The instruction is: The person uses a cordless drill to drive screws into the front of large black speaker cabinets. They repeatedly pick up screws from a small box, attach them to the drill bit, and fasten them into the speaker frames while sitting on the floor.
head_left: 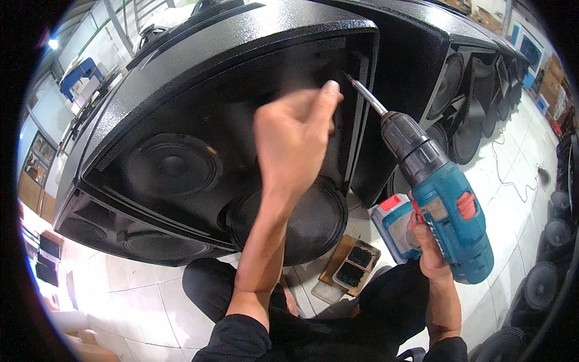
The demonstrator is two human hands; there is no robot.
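Observation:
My right hand grips the handle of a blue cordless drill. Its long bit points up and left at the inner edge of a large black speaker cabinet. My left hand is raised against the cabinet's recessed front, fingers pinched beside the bit's tip; whether it holds a screw is not visible. Two round speaker cones sit in the cabinet, one at the left, one partly behind my left forearm.
More black speaker cabinets line up at the right on a white tiled floor. Small trays of dark screws lie on the floor near my knees. Loose speaker drivers are stacked at the far right. A cable trails across the tiles.

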